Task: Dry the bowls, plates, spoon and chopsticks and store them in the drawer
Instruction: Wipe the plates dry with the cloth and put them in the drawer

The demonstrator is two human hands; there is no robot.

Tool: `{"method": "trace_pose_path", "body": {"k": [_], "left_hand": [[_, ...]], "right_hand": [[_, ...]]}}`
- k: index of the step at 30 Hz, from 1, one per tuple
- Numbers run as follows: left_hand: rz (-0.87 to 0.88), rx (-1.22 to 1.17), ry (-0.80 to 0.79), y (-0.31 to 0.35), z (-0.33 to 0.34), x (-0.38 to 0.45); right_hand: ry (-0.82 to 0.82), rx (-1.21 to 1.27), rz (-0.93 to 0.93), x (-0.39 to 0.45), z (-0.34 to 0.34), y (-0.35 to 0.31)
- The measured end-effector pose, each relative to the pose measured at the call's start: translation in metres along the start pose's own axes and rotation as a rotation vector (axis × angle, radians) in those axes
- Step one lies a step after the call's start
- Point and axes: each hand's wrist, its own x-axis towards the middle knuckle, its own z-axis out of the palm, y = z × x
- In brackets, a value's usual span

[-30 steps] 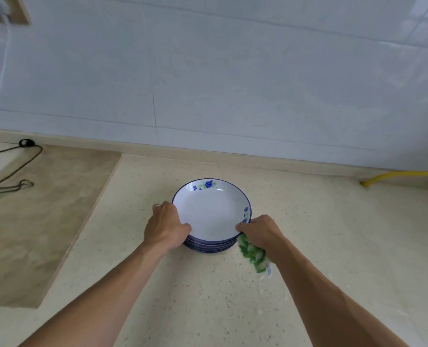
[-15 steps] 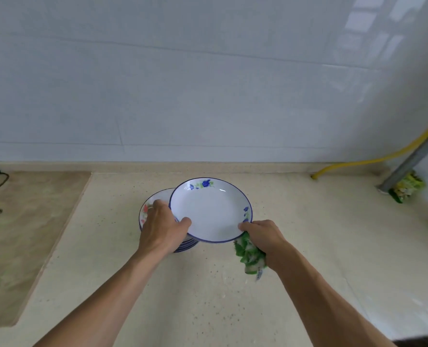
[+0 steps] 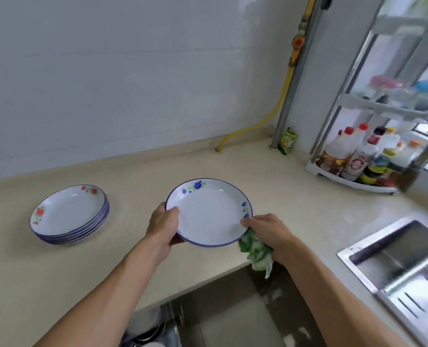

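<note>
Gripping the blue-flowered plate (image 3: pixel 209 212) by opposite rims, left hand (image 3: pixel 163 225) and right hand (image 3: pixel 266 230) (a green cloth (image 3: pixel 255 254) bunched beneath) steady it, likely for drying.

Fingers of the left hand (image 3: pixel 163 224) hidden beneath the blue-flowered plate (image 3: pixel 209 212); green cloth (image 3: pixel 256 251) mostly covered by the right hand (image 3: pixel 268 230) and the plate rim. Lower plates of the stack (image 3: pixel 70 214) visible as edges only. Sink (image 3: pixel 405 266) cut by the right edge; bottle (image 3: pixel 358 160) labels blurred, illegible; dark items at the bottom edge indistinct
</note>
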Motion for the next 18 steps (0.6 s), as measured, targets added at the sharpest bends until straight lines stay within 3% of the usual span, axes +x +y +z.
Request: {"method": "trace_pose_path", "body": {"k": [9,18], "left_hand": [[0.068,0.143,-0.037,-0.032,0.188,-0.08],[0.178,0.397,-0.057,-0.054,0.326,-0.098]], "right_hand": [[0.12,0.098,0.027,-0.023,-0.179,0.086],[0.426,0.246,0.173,-0.02,-0.301,0.171]]}}
